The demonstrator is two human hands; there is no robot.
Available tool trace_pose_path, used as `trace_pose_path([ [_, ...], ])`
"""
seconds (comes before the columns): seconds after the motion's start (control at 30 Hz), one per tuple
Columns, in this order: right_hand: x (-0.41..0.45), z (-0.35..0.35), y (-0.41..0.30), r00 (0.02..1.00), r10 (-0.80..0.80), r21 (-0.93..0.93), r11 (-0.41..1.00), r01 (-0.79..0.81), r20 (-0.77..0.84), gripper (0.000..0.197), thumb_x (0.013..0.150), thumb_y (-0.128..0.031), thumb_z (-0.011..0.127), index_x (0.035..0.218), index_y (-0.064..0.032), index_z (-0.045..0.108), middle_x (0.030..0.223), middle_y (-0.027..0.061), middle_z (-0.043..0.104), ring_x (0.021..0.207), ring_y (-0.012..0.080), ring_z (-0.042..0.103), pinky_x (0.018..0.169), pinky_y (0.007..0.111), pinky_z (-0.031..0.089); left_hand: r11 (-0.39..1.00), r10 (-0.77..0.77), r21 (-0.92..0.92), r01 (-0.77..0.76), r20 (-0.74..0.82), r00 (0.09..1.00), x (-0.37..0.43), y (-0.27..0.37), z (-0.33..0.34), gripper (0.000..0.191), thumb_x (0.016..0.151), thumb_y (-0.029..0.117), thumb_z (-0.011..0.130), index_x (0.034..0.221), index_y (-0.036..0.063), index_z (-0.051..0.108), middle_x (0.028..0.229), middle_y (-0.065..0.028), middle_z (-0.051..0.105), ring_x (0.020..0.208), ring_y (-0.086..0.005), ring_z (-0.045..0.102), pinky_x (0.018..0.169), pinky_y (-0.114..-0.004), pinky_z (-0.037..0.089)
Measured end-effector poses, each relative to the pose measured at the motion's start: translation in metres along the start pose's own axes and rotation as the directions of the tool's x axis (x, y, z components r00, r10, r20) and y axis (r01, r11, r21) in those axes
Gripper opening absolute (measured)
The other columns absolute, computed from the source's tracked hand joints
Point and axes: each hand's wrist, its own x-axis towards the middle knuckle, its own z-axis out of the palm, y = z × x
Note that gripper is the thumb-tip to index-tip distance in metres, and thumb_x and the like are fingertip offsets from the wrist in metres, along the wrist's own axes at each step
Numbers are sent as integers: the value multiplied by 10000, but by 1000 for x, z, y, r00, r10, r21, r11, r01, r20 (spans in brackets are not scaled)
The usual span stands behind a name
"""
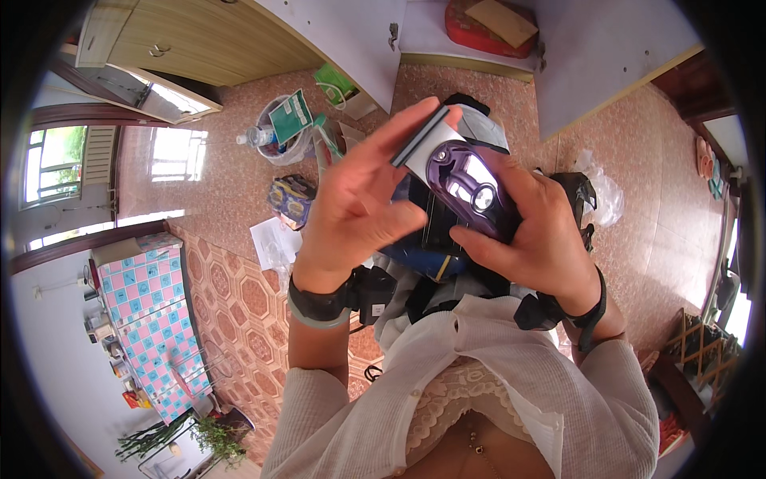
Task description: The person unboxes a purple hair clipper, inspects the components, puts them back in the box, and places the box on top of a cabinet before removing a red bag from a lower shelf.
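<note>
A glossy purple and white handheld device [464, 179] with a black strip along its white end is held up before my chest. My right hand [532, 233] grips its purple end, thumb on the near side and fingers over the far side. My left hand [365, 197] is spread at the white end, its thumb apart and its fingers passing behind the black strip; whether they touch it is hard to tell. Below the device, partly hidden by my hands, lies a dark blue and black item [428, 260] over my lap.
A waste bin [287, 152] with a plastic bottle and green packet stands ahead left. Near it are a green box [338, 87] and a patterned pack [291, 199]. Open cabinet doors [598, 54] flank a red case [488, 36]. Clear plastic [601, 191] lies right.
</note>
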Motion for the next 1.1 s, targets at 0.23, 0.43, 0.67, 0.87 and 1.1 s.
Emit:
trace_pose_path([
  [0.23, -5, 16, 4, 995, 34, -26, 999, -36, -95, 595, 635, -95, 694, 1169, 23, 461, 825, 138, 603, 701, 214, 615, 646, 287, 483, 854, 149, 496, -158, 56, 987, 5, 2, 0, 694, 671, 108, 745, 1267, -19, 412, 1298, -140, 438, 1195, -212, 425, 987, -306, 330],
  [0.43, 6, 20, 4, 975, -2, -97, 995, -19, -221, 617, 619, -118, 703, 1187, -53, 470, 864, 133, 598, 744, 314, 608, 624, 339, 490, 914, 113, 400, -67, -91, 989, 2, -4, 14, 613, 768, 94, 666, 1288, -20, 361, 1228, -130, 478, 1123, -186, 474, 940, -289, 373],
  [0.67, 9, 15, 5, 995, 49, -135, 989, -61, -87, 739, 606, -115, 731, 1262, -20, 404, 956, 148, 547, 826, 295, 564, 727, 334, 463, 967, -246, -7, 253, -261, 933, -15, -29, 30, 415, 864, 99, 546, 1224, -16, 373, 1083, -74, 528, 969, -128, 532, 849, -262, 432],
  [0.87, -30, -31, 62, 942, 332, 268, 904, -332, 48, 378, 779, -172, 653, 1100, 2, 554, 718, -1, 503, 653, 65, 461, 558, 208, 382, 921, -390, -146, 362, -312, 867, -34, -40, 17, 283, 922, 232, 430, 1096, 12, 472, 849, -88, 574, 732, -143, 557, 662, -253, 457],
  [1.1, -67, -12, 120, 847, 530, 299, 816, -495, -43, 291, 859, -159, 563, 1102, 1, 547, 680, -29, 490, 620, 39, 431, 548, 186, 364, 818, -573, -133, 560, -269, 774, -49, -65, 42, 438, 939, 306, 394, 1263, 12, 364, 710, -25, 503, 507, -53, 406, 459, -176, 317],
])
